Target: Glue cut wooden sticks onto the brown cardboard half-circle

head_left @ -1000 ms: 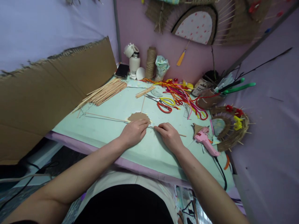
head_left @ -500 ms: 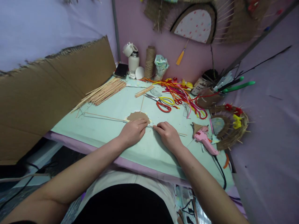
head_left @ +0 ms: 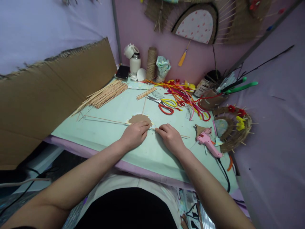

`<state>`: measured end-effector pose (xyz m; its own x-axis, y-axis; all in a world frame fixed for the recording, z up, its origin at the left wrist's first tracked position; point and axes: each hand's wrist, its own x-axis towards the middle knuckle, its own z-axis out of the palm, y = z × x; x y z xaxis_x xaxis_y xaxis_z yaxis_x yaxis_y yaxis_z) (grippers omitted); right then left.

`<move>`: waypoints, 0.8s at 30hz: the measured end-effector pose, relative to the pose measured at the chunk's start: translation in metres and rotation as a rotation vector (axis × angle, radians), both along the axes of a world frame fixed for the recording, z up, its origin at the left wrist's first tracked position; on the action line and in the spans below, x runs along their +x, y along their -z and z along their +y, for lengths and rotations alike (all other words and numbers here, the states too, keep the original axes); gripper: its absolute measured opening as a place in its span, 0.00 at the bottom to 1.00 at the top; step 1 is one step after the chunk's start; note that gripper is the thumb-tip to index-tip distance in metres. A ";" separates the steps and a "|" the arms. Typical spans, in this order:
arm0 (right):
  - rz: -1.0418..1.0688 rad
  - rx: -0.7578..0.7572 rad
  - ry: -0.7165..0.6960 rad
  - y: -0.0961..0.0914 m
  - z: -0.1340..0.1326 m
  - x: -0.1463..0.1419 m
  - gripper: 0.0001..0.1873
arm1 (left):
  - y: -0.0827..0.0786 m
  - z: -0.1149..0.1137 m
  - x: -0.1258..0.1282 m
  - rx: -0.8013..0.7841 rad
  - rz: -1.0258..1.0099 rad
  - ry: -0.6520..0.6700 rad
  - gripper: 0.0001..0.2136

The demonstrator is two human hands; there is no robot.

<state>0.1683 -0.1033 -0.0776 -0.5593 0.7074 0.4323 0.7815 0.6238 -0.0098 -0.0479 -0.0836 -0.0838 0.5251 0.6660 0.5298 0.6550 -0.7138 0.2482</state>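
Half hidden under the left hand (head_left: 134, 134), the cardboard piece (head_left: 138, 119) lies on the tabletop (head_left: 100, 136), seemingly pressed to steady it; I cannot tell whether those fingers grip. From my remote view, the right hand (head_left: 169, 136) seems to pinch a thin stick (head_left: 185, 137) beside it, presumably for alignment.

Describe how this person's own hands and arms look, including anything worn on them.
The left hand and right hand are bare: no gloves, rings or bracelets can be made out. Both forearms are bare too, without visible cables or markings. What looks like a black sleeve edge shows at the bottom left corner; none shows on the right.
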 end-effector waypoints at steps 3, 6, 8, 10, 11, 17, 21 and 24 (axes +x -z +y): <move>0.010 -0.014 0.000 0.000 0.000 0.000 0.13 | -0.001 0.000 0.000 -0.018 -0.005 -0.003 0.14; 0.004 -0.013 0.004 0.000 0.000 0.000 0.13 | -0.002 0.000 0.000 -0.008 0.003 -0.008 0.13; -0.007 -0.002 0.006 0.000 0.000 0.000 0.13 | -0.003 0.000 0.000 -0.009 0.005 -0.008 0.13; -0.016 0.006 0.009 0.000 0.000 0.000 0.13 | -0.003 0.000 0.001 -0.020 0.000 -0.010 0.13; -0.019 0.007 0.009 0.000 0.000 0.000 0.13 | -0.003 0.000 0.001 -0.026 -0.004 -0.010 0.13; -0.013 -0.014 0.010 0.000 0.000 0.000 0.13 | -0.004 -0.001 0.001 -0.066 -0.017 -0.021 0.14; -0.021 0.004 0.014 0.000 -0.001 0.000 0.13 | -0.004 0.000 0.001 -0.079 -0.018 -0.024 0.14; -0.019 0.007 0.013 0.000 0.000 0.000 0.13 | -0.005 0.000 0.001 -0.087 -0.026 -0.016 0.14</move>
